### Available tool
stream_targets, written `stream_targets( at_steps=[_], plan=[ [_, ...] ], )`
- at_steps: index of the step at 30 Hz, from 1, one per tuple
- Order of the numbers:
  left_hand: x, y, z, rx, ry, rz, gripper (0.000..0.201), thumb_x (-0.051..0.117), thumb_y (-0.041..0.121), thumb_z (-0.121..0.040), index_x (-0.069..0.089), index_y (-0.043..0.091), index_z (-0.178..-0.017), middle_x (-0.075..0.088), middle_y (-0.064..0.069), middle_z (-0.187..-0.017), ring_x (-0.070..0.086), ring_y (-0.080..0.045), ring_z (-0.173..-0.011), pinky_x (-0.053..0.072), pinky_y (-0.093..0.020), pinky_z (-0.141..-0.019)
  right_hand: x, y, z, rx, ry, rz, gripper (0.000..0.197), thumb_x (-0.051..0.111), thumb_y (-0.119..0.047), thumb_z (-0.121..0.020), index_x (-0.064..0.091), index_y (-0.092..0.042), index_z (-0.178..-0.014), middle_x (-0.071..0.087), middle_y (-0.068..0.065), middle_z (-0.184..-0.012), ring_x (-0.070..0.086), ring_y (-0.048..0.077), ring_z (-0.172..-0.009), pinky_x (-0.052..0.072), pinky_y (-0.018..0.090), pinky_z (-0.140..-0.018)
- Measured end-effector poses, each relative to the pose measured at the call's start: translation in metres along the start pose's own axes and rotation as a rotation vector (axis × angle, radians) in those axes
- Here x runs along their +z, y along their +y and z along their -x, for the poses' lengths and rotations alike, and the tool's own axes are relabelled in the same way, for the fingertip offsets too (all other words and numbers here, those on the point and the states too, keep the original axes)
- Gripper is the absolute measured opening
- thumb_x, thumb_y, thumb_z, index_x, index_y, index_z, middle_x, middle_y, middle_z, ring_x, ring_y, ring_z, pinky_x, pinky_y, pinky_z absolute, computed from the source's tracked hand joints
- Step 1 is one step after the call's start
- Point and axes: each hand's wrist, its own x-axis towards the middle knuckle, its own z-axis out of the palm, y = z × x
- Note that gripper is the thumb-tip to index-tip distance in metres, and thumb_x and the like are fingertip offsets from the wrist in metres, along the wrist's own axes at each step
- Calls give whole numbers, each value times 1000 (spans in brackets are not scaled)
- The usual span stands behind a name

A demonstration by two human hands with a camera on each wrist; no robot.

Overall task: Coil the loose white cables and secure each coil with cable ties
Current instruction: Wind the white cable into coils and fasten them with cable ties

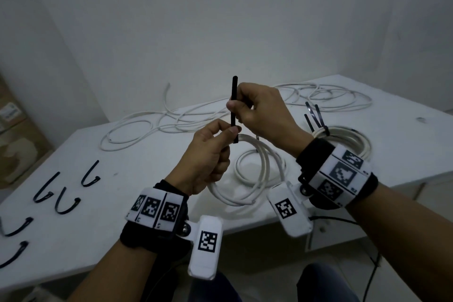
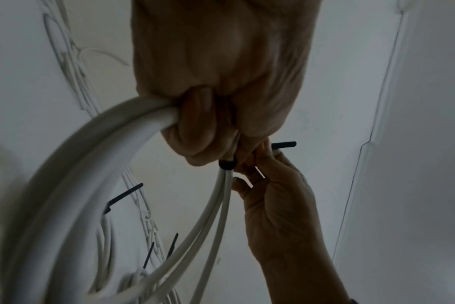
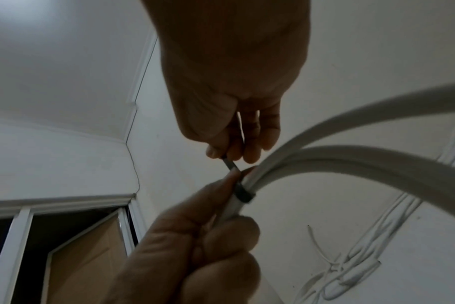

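Note:
My left hand grips a small coil of white cable at its top, held above the white table. A black cable tie is looped round the bundle just past the left fingers. My right hand pinches the tie's upright tail. In the left wrist view the left hand holds the cable beside the tie loop. In the right wrist view the right hand pinches the tail above the band on the cable, which the left hand holds.
A tied white coil with black tie tails sticking up lies at the right. Loose white cables sprawl along the table's back. Several spare black cable ties lie at the left. A cardboard box stands off the table's left side.

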Motion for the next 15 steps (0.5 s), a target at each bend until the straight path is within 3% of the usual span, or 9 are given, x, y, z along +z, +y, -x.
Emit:
stream_targets(
  at_steps=[5, 9, 12, 15],
  plan=[
    [-1, 1, 0, 8, 13, 18, 17, 54, 28, -97, 50, 17, -85, 22, 4, -50, 12, -10, -38, 13, -14, -40, 3, -2, -4, 47, 68, -1, 27, 66, -17, -85, 57, 2, -68, 64, 17, -65, 60, 30, -63, 48, 38, -62],
    [-5, -6, -3, -36, 61, 134, 17, 56, 25, -95, 49, 18, -81, 21, 5, -48, 13, -8, -36, 10, -12, -40, -8, 3, -1, 49, -101, -62, 17, 66, -22, -87, 65, -13, -73, 64, -2, -61, 59, 4, -55, 47, 20, -59],
    [-15, -10, -4, -46, 113, 206, 9, 56, 25, -95, 51, 18, -91, 21, 6, -47, 13, -7, -35, 9, -10, -41, -33, 22, 5, 122, -167, -73, 12, 66, -26, -87, 68, -19, -77, 67, -1, -68, 61, 11, -62, 51, 29, -62],
    [-27, -9, -9, -50, 133, 309, 7, 54, 26, -95, 56, 20, -93, 20, 8, -45, 14, -5, -33, 9, -9, -37, -47, 38, 23, 233, -300, -119, 16, 68, -23, -85, 69, -7, -81, 65, 4, -69, 57, 12, -61, 42, 22, -49]
  ],
)
